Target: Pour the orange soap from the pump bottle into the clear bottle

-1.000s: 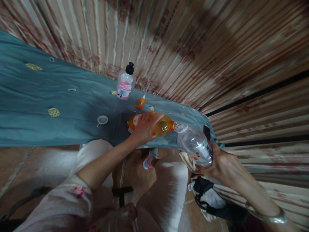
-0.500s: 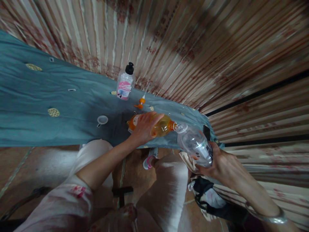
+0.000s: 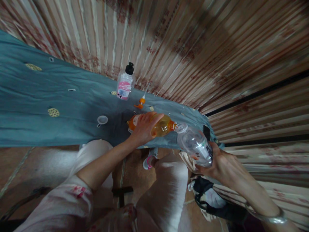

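My left hand is wrapped round an orange-yellow bottle, which lies on its side in the air with its neck pointing right. A clear bottle is gripped near its base by my right hand, tilted so its mouth faces up and left. The two mouths meet, or nearly so; whether liquid passes between them I cannot tell. Above my left hand, an orange pump top with a clear tube lies on the cloth. Left of it stands a transparent bottle with a pink label and black cap.
A blue-green patterned cloth covers the long surface, with a small white cup-like piece on it. A pleated curtain hangs along the back and right. Below are my knees and a dark bag.
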The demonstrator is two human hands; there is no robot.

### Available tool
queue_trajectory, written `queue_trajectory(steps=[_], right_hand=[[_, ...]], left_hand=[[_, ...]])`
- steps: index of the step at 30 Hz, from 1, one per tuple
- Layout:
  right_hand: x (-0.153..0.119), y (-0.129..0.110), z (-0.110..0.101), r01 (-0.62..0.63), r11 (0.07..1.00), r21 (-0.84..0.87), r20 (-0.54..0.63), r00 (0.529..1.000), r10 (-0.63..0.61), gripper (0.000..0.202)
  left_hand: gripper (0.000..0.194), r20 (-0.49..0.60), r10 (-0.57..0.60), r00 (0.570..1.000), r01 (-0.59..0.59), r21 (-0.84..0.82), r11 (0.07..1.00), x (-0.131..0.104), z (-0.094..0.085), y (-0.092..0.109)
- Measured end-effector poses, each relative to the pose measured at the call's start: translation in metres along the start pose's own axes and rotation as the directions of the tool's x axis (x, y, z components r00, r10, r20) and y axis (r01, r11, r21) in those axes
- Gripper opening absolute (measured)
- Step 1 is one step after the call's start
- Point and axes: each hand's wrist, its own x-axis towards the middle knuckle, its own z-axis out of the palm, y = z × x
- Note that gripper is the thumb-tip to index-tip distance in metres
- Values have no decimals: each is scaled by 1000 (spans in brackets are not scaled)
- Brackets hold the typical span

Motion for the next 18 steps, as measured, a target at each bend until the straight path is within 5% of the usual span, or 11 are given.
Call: queue_trajectory(steps=[18], right_hand=[[0, 0, 1, -15, 1000, 8, 3, 1000, 15, 65]], left_hand=[[71, -8, 9, 1000, -10, -15, 1000, 0, 0, 0]])
